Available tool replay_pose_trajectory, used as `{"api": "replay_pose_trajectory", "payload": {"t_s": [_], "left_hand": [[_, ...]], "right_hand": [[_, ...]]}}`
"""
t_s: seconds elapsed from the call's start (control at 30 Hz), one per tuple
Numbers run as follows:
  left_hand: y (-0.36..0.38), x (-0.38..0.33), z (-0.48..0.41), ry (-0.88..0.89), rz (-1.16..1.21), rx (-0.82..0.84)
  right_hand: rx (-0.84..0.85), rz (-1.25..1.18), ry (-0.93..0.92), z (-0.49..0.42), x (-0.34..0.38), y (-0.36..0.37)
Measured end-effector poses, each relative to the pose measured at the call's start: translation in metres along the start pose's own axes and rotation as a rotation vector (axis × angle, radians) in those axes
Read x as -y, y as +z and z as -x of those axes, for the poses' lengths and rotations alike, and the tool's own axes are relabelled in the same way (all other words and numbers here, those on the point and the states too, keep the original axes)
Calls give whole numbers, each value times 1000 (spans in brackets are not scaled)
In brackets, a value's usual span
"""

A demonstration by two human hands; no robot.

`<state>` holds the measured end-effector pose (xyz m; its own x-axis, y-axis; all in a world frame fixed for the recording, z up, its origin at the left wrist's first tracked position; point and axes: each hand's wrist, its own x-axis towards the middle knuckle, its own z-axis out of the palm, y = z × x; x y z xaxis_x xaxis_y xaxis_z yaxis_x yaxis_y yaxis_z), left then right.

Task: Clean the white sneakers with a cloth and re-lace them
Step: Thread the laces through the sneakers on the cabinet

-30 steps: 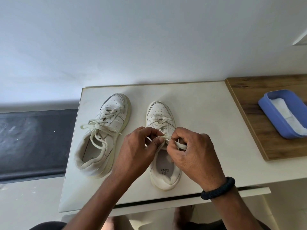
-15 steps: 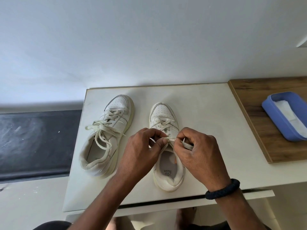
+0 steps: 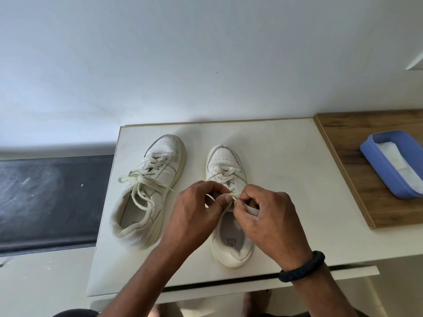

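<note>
blue tray [image 3: 380,172] sits on a wooden board [image 3: 348,161].

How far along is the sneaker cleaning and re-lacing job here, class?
Done: the left white leather sneaker is laced, and the white folded cloth lies aside in the blue plastic tray, so wiping looks over. In hand: the left hand and right hand pinch the cream flat lace of the right white leather sneaker. Left: probably tying that lace off.
</note>
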<state>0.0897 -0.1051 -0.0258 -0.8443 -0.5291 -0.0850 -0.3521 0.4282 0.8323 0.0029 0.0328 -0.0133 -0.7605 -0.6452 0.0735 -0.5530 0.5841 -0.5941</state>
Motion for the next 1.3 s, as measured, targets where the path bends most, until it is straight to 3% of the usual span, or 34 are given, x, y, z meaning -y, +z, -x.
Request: {"api": "replay_pose_trajectory", "payload": {"t_s": [0.37,0.63,0.87,1.0,1.2,1.3], "left_hand": [[-1,2,-2,45,-5,33],[2,3,-3,57,17,15],[11,-1,-1,44,69,-96],[12,-5,0,18,142,-127],[11,-7,1,-124,333,-113],[8,-8,1,-185,419,-88]], "right_hand": [[19,-88,57,-1,-1,5],[-40,165,-103,0,3,-4],[-46,-128,93,2,6,11],[-122,-121,133,6,12,19],[-214,159,40,9,25,22],[-216,101,104,8,22,24]]}}
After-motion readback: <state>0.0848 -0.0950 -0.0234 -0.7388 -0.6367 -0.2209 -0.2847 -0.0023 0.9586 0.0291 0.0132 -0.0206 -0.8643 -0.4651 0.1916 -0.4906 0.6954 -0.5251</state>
